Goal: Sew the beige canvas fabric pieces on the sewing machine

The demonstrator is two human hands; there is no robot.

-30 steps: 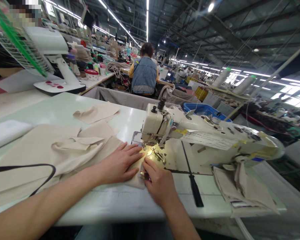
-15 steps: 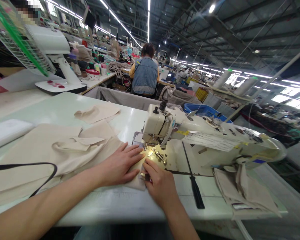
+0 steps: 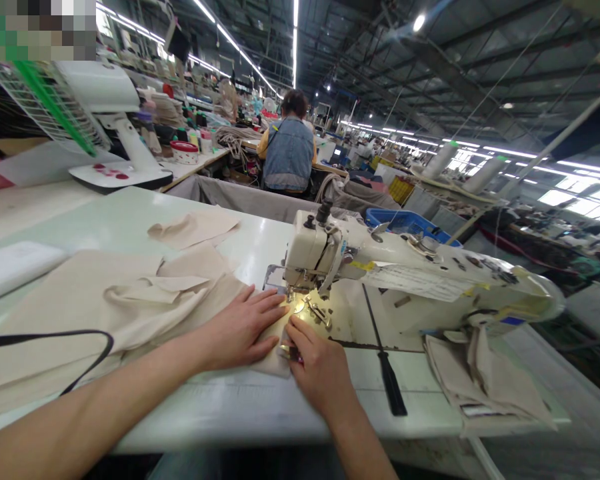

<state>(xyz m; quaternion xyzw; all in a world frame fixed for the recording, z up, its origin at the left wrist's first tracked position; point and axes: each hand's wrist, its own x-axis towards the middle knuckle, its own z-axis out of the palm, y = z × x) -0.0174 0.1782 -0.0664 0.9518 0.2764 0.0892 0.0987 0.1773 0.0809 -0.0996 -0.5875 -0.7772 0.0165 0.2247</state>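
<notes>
Beige fabric (image 3: pixel 225 300) lies across the table and runs up to the sewing machine (image 3: pixel 313 250), whose lamp lights the needle area. My left hand (image 3: pixel 240 330) rests flat on the cloth, fingers stretched out and tips close to the presser foot. Beside it, my right hand (image 3: pixel 317 367) is closed, with bent fingers at the fabric's right edge, just in front of the metal needle plate (image 3: pixel 340 317). A small shiny metal thing (image 3: pixel 285 348) shows beneath the right fingers; its kind is mostly hidden.
A black-handled screwdriver (image 3: pixel 391 383) lies right of my right hand. Folded beige pieces (image 3: pixel 485 380) sit at the right, another piece (image 3: pixel 195 227) behind. At left are a black strap (image 3: pixel 105 340) and a fan (image 3: pixel 125 133). A person in a denim vest (image 3: pixel 289 153) sits ahead.
The view has shifted slightly. Both hands keep nearly the same place and pose on the fabric, whose near edge sits very slightly closer to the machine.
</notes>
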